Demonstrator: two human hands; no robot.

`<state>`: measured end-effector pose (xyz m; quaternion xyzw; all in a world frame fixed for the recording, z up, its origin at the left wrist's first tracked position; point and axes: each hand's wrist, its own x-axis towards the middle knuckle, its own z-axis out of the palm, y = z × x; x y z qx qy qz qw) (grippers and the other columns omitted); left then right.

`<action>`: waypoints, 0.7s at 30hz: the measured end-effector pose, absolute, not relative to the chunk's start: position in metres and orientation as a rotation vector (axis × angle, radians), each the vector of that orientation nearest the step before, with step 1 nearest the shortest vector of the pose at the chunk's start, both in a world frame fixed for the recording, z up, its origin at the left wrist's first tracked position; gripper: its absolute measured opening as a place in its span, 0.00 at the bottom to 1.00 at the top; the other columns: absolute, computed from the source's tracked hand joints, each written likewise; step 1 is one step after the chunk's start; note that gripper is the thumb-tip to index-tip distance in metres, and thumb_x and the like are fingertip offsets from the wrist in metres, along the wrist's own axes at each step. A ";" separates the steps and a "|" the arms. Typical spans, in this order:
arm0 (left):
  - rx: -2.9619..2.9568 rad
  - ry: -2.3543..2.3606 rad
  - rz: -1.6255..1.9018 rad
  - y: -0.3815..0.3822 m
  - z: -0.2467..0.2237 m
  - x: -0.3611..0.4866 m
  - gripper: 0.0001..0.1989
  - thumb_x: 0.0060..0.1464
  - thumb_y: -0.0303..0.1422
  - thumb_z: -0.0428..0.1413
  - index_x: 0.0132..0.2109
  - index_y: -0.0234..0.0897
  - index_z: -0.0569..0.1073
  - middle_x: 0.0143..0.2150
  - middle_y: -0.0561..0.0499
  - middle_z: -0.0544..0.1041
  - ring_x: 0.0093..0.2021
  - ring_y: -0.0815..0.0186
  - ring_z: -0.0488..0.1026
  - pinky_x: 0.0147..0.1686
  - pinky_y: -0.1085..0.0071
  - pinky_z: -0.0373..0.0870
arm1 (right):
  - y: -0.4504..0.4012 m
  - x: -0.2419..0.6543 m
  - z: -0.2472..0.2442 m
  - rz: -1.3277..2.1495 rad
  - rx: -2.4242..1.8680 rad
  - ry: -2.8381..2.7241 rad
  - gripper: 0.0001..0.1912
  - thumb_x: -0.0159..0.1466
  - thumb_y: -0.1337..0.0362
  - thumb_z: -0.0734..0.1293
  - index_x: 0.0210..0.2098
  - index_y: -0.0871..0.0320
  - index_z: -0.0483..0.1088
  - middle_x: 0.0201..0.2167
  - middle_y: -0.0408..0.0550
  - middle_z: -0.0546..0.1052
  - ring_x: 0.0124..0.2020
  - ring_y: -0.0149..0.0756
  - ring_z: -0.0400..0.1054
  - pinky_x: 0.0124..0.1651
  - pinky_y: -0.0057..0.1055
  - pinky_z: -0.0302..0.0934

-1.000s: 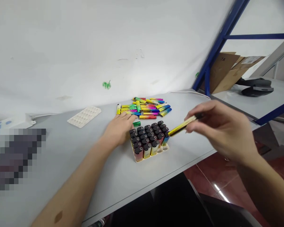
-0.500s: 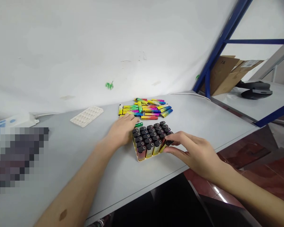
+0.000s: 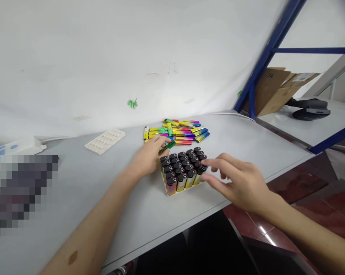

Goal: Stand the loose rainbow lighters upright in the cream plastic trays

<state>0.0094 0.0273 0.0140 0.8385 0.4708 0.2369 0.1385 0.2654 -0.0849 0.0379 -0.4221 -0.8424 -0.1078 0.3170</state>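
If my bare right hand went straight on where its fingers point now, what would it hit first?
Most likely the upright, black-topped lighter with the yellowish body, rightmost visible in the cream tray's front row. Your right hand looks very close; depth and contact are unclear.

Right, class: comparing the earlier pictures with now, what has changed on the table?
The right hand brought a yellow lighter leftward and down into the near tray's front row and appears to have let go. The left hand has taken hold of a green lighter that lay beside it. The loose lighters and pale tray at left stayed put.
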 end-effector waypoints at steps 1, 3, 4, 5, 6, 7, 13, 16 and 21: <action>2.385 1.364 0.735 0.028 0.014 0.010 0.13 0.64 0.35 0.51 0.54 0.41 0.71 0.51 0.47 0.75 0.44 0.62 0.73 0.45 0.62 0.72 | -0.079 0.265 0.043 -0.248 -1.112 -2.169 0.09 0.69 0.58 0.66 0.45 0.54 0.75 0.30 0.45 0.78 0.22 0.30 0.67 0.26 0.30 0.61; 2.304 1.369 0.801 0.028 0.014 0.011 0.14 0.64 0.36 0.51 0.55 0.42 0.71 0.48 0.48 0.76 0.41 0.63 0.73 0.44 0.63 0.72 | -0.058 0.265 0.053 -0.152 -1.130 -2.051 0.08 0.69 0.60 0.65 0.39 0.54 0.75 0.27 0.45 0.77 0.22 0.30 0.65 0.27 0.31 0.59; 2.270 1.372 0.824 0.028 0.015 0.012 0.14 0.64 0.36 0.52 0.55 0.42 0.72 0.46 0.48 0.76 0.41 0.63 0.73 0.44 0.62 0.72 | -0.043 0.264 0.058 -0.087 -1.148 -1.989 0.09 0.70 0.60 0.64 0.36 0.54 0.74 0.27 0.46 0.77 0.24 0.31 0.66 0.29 0.32 0.60; 2.236 1.372 0.850 0.028 0.015 0.012 0.15 0.64 0.38 0.52 0.55 0.43 0.72 0.45 0.49 0.77 0.41 0.63 0.73 0.44 0.62 0.72 | -0.027 0.263 0.060 0.005 -1.162 -1.941 0.11 0.70 0.59 0.63 0.35 0.54 0.74 0.27 0.46 0.77 0.26 0.33 0.67 0.31 0.32 0.60; 2.197 1.369 0.884 0.028 0.015 0.013 0.15 0.64 0.39 0.52 0.55 0.43 0.72 0.44 0.49 0.77 0.41 0.63 0.73 0.44 0.61 0.73 | -0.009 0.261 0.062 0.127 -1.176 -1.920 0.12 0.70 0.57 0.63 0.35 0.54 0.74 0.28 0.46 0.77 0.28 0.34 0.68 0.33 0.33 0.61; 2.150 1.360 0.921 0.028 0.015 0.013 0.15 0.63 0.39 0.53 0.55 0.44 0.72 0.43 0.49 0.78 0.41 0.62 0.73 0.44 0.61 0.73 | 0.009 0.258 0.061 0.267 -1.173 -1.927 0.13 0.70 0.55 0.63 0.35 0.55 0.74 0.30 0.46 0.78 0.30 0.35 0.68 0.35 0.34 0.61; 1.909 1.264 1.050 0.031 0.009 0.015 0.18 0.60 0.38 0.55 0.57 0.41 0.71 0.46 0.47 0.78 0.41 0.62 0.75 0.42 0.61 0.77 | 0.072 0.231 0.029 0.901 -0.920 -1.983 0.14 0.62 0.52 0.70 0.39 0.57 0.74 0.31 0.44 0.75 0.32 0.32 0.66 0.39 0.33 0.62; 1.951 1.203 1.053 0.032 0.006 0.017 0.19 0.60 0.34 0.55 0.58 0.42 0.70 0.52 0.46 0.78 0.50 0.61 0.75 0.50 0.59 0.76 | 0.072 0.221 0.016 0.930 -0.884 -1.834 0.14 0.60 0.54 0.72 0.38 0.57 0.71 0.31 0.43 0.73 0.31 0.31 0.65 0.36 0.32 0.62; 2.166 1.301 1.038 0.033 0.003 0.017 0.16 0.63 0.30 0.51 0.57 0.42 0.70 0.57 0.47 0.75 0.53 0.61 0.74 0.56 0.58 0.72 | 0.064 0.223 0.016 1.121 -0.912 -1.348 0.11 0.65 0.55 0.64 0.38 0.52 0.58 0.31 0.42 0.74 0.30 0.31 0.69 0.32 0.30 0.64</action>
